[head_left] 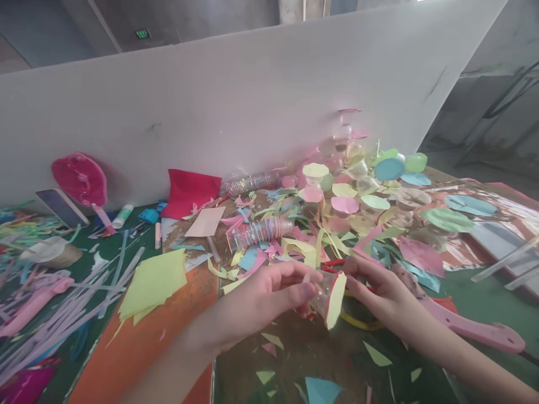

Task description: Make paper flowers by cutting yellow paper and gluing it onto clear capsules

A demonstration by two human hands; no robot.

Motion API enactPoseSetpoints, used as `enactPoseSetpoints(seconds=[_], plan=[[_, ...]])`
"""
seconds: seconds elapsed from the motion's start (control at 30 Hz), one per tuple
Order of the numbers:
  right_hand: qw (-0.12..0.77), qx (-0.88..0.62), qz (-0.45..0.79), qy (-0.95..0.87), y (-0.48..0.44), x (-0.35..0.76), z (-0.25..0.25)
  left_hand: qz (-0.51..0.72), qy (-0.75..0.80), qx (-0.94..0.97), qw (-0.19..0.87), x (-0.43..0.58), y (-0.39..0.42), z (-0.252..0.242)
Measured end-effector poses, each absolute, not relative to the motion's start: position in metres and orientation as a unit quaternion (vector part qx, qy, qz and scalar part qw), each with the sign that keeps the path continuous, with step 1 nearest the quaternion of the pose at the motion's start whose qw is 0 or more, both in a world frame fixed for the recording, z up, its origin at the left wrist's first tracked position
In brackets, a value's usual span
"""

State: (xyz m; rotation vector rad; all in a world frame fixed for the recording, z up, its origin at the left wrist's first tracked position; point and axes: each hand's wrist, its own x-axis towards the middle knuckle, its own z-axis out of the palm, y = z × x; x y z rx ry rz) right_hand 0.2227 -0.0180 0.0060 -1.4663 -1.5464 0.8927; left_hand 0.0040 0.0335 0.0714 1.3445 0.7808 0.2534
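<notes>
White partition board (210, 118) behind the desk (484, 303)
Grey concrete walls (197, 22) beyond, small green exit sign (142, 33) high up, light apparently dim.

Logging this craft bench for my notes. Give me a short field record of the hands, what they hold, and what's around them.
Left hand: holds clear plastic bottle piece
Right hand: fingers on the same piece, by the pale yellow paper at its end
Nearby: clear plastic bottle lying on its side among paper scraps; pink plastic handle beside the right forearm
Rest: coloured paper circles; yellow-green paper sheets; white partition
</notes>
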Motion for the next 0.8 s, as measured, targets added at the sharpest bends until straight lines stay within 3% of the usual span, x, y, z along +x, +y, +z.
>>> enactPoseSetpoints(seconds=[0.2, 0.53, 0.8], plan=[[0.367, -0.579, 0.280, -0.672, -0.021, 0.225, 0.006, 0.134, 0.397, 0.632, 0.652, -0.005, 0.036, 0.082], [0.328, -0.526, 0.034, -0.784, -0.020, 0.213, -0.013, 0.179, 0.486, 0.737, 0.433, -0.031, 0.042, 0.078], [0.317, -0.480, -0.005, -0.818, -0.030, 0.212, -0.013, 0.156, 0.457, 0.771, 0.415, -0.008, 0.018, 0.081]])
